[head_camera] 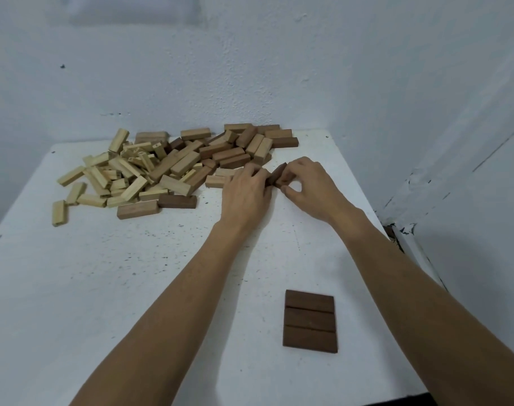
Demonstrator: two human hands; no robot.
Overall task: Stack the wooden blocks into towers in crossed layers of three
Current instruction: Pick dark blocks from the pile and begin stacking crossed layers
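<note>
the dark block pinched in the right hand could slip on the way to the first layer, or land parallel rather than crosswise and nudge those three apart. the left hand curls at the edge of the pile; i cannot tell if it holds anything. the first layer lies flat at the near side of the table, three dark blocks touching side by side.
</note>
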